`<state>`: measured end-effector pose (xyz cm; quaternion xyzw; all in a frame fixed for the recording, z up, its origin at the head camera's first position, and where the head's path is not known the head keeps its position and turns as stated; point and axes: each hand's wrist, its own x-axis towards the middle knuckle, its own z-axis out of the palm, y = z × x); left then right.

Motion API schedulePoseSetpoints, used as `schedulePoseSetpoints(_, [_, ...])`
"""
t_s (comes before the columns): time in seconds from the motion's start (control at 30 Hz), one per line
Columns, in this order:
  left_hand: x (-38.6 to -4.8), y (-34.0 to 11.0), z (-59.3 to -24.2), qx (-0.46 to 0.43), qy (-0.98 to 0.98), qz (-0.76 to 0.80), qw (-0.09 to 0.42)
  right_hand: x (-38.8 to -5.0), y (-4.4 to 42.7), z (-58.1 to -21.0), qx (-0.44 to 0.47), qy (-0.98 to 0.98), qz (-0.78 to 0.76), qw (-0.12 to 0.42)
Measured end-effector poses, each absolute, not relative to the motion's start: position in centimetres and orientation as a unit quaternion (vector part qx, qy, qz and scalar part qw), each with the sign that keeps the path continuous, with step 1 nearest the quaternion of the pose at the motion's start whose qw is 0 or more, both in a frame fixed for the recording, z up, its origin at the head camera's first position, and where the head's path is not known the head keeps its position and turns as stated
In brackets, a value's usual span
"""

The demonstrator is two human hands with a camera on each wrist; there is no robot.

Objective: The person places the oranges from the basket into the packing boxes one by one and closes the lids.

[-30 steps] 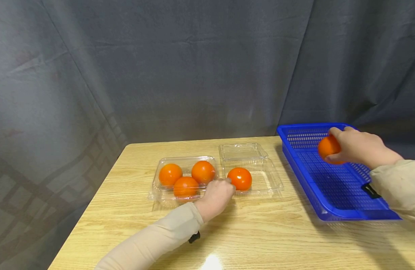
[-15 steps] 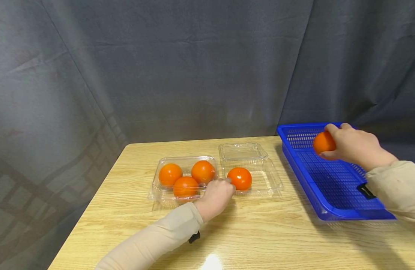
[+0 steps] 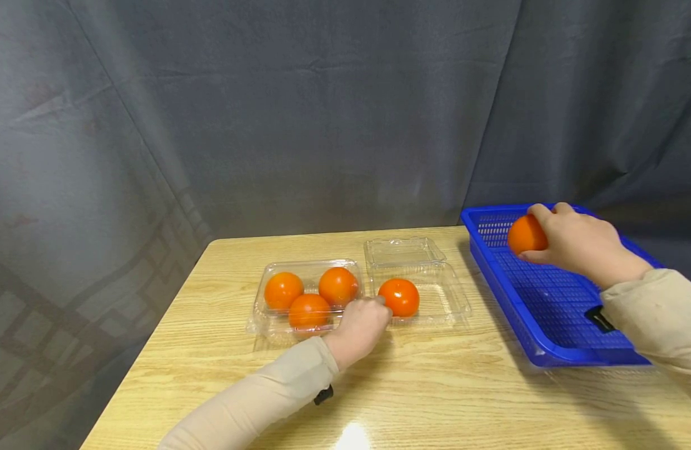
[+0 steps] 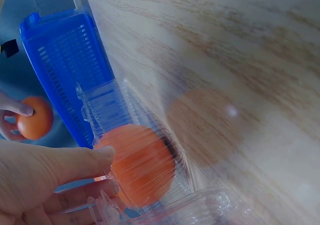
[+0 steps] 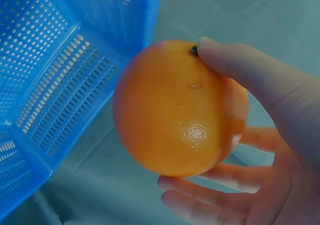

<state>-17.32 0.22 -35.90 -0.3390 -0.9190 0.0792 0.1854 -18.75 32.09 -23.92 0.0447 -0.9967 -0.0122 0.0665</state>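
Note:
My right hand (image 3: 584, 240) grips an orange-red tomato (image 3: 526, 239) above the blue basket (image 3: 508, 300). Thumb and fingers wrap its side in the right wrist view, where the tomato (image 5: 175, 110) shows a small green stem end. My left hand (image 3: 361, 328) pinches the near left rim of a clear plastic clamshell box (image 3: 441, 300), whose lid lies folded back. Inside that box, close to the left fingertips, sits one tomato (image 3: 398, 297). In the left wrist view the left thumb (image 4: 85, 162) lies against the plastic beside the tomato (image 4: 142, 165).
Left of the open box stands another clear box (image 3: 267, 275) holding three orange-red tomatoes (image 3: 310, 312). Both boxes are on a wooden table (image 3: 435, 387). A dark grey curtain (image 3: 323, 125) hangs behind it. The basket stands at the table's right side.
My right hand has moved left and slightly up over the basket, carrying the tomato. The left hand, boxes and other tomatoes have stayed in place.

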Motion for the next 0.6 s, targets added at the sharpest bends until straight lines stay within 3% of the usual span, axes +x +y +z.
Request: schedulePoseSetpoints(0.6, [-17.3, 0.2, -35.8, -0.34, -0.919, 0.081, 0.184, -18.5, 30.0, -24.4, 0.075, -0.992, -0.017, 0.101])
